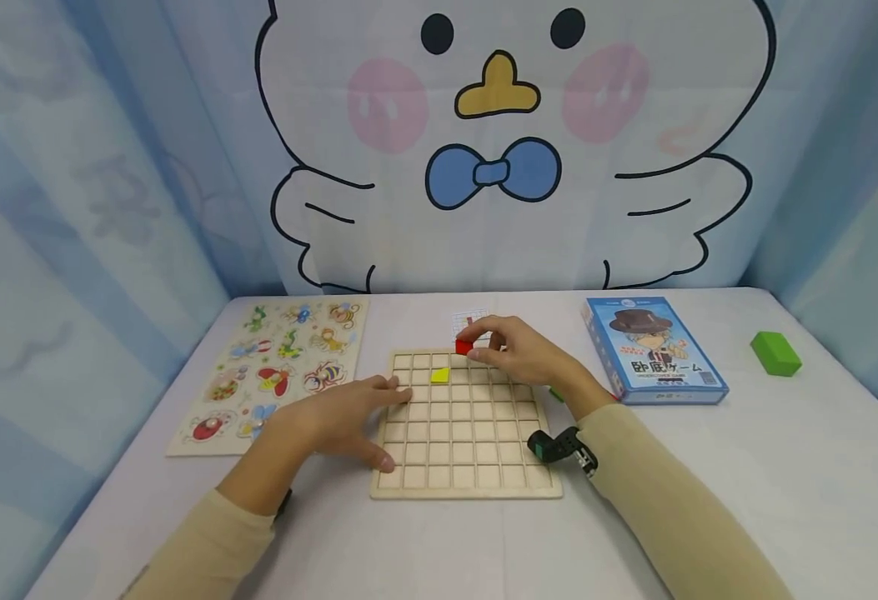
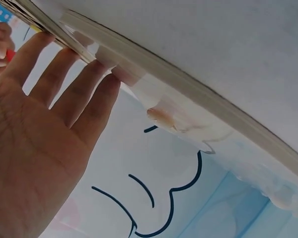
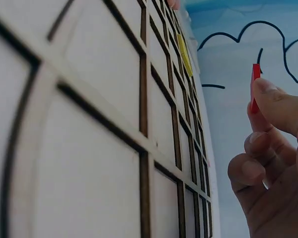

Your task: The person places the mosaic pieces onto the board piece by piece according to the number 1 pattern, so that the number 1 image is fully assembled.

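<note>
while the right hand (image 1: 517, 350) pinches the red tile (image 1: 464, 347) between thumb and fingers, that tile is held up near the far edge of the board (image 1: 469, 477), long axis unclear; just nearer the person and leftward lies the yellow tile (image 1: 440, 376). the left hand (image 1: 344, 417), fingers extended, touches the board's left edge.

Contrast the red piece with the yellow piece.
The red piece is pinched in the right hand; no hand touches the yellow piece. The red piece is held clear of the grid board, while the yellow piece lies on it. Both are small and plain-coloured.
</note>
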A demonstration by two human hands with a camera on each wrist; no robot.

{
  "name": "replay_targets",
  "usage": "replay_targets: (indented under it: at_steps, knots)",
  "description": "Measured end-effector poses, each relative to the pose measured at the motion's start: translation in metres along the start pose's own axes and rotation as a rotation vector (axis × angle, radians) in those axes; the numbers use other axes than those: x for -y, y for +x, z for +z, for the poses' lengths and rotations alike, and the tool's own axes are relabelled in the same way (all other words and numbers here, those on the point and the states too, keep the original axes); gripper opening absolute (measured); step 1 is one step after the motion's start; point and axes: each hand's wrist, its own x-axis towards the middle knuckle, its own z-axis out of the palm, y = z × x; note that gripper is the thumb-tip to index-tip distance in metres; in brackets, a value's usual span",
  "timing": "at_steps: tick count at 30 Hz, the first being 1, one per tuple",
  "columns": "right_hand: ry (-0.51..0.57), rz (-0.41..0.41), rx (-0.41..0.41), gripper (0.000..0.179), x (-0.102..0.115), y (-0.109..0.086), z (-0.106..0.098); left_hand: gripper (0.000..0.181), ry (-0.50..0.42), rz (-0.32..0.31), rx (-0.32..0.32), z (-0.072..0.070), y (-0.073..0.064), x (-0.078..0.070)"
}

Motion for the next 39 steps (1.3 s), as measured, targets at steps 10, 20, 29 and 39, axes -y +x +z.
replay_targets:
  at_steps: [10,20,29,39]
  knots:
    - [-0.014,-0.011,0.071,0.032,-0.001,0.005,0.006,0.100,-0.015,-0.025,-0.001,-0.001,0.000,-0.003]
    - [-0.100,0.049,0.092,0.035,-0.001,0.011,0.011,0.099,0.006,-0.032,-0.009,-0.001,-0.003,0.001]
    - [-0.106,0.069,0.073,0.035,-0.004,0.006,0.011,0.100,0.012,-0.004,0.000,-0.002,0.002,-0.002]
    - [-0.166,0.050,0.085,0.038,-0.001,0.006,0.014,0.100,-0.021,-0.036,0.000,0.001,0.000,-0.001]
